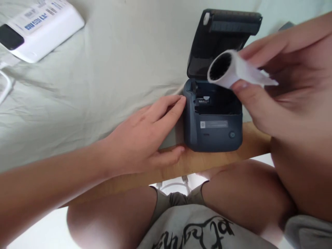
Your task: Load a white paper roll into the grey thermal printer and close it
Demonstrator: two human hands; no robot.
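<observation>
A dark blue label printer stands at the table's front edge with its lid raised and its paper bay exposed. My left hand rests against the printer's left side, fingers stretched out and touching the casing. Above the bay, my right hand pinches a small white paper roll between thumb and fingers. The roll is tilted, its dark hollow core faces left, and a loose paper end sticks out to the right. Part of the bay is hidden behind the roll and hand.
A white device with a dark panel and a printed label lies at the upper left, a white cable beside it. Pale, wrinkled cloth covers the table, leaving a wooden front edge. My legs are below it.
</observation>
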